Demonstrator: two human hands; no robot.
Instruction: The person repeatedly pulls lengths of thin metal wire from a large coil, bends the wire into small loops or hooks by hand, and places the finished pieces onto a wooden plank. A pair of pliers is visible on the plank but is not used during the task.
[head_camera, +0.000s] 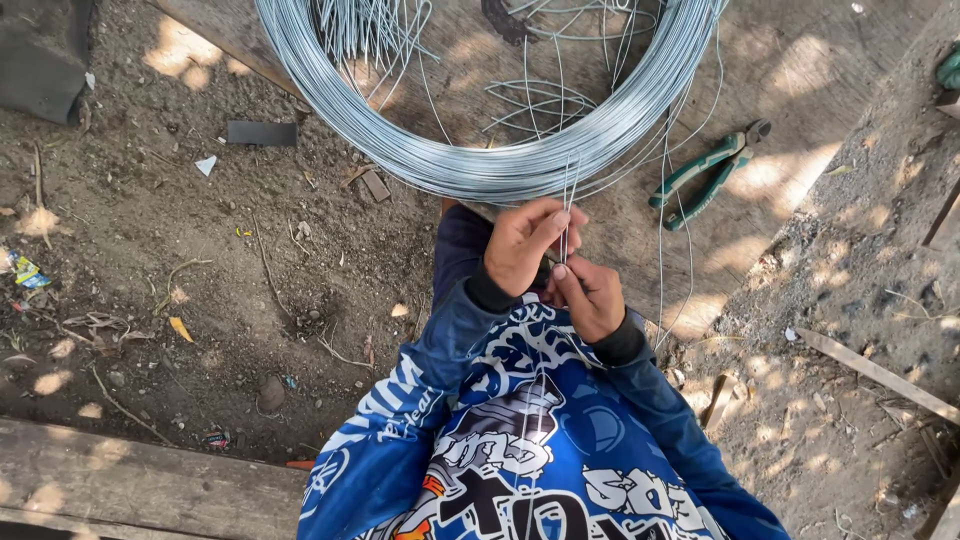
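Note:
My left hand (522, 245) and my right hand (590, 296) meet close to my chest, both pinching thin strands of grey wire (568, 200) that run up to a large coil of grey wire (480, 160) lying on a wooden board (800, 70). The left thumb and the right forefinger touch at the strands. Blue patterned sleeves cover both my arms. Inside the coil lie several loose cut wire pieces (540, 100).
Green-handled pliers (705, 175) lie on the board right of the coil. Bare dirt with litter and twigs spreads to the left. A wooden plank (130, 485) lies at the lower left, a thin wooden strip (880, 375) at the right.

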